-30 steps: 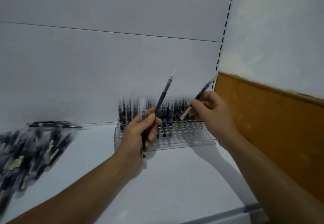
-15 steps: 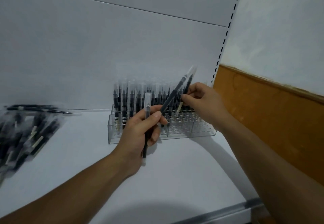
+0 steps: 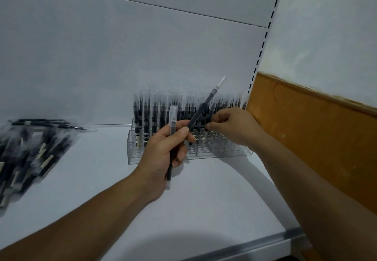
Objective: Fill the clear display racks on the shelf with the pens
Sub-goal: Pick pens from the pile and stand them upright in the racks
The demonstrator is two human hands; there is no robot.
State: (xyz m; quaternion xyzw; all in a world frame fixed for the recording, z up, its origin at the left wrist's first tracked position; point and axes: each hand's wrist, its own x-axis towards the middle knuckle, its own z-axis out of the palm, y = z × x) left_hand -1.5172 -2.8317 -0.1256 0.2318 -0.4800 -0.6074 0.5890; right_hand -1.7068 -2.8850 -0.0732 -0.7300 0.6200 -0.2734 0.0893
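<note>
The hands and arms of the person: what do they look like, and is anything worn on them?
The left hand and right hand are bare, without gloves. The left forearm and right forearm are bare too: no sleeve, watch or bracelet shows.

rack (image 3: 163,159) far-centre on shelf (image 3: 102,189), against back panel (image 3: 122,56), standing pens (image 3: 145,113) in it, loose pens (image 3: 30,154) far left, left hand (image 3: 163,152) with 2 pens (image 3: 204,107) near side of rack, right hand (image 3: 232,126) at its right half, wood panel (image 3: 306,128) right

Black pens (image 3: 184,110), clear rack (image 3: 163,158), white shelf (image 3: 102,169), orange-brown panel (image 3: 316,134).
</note>
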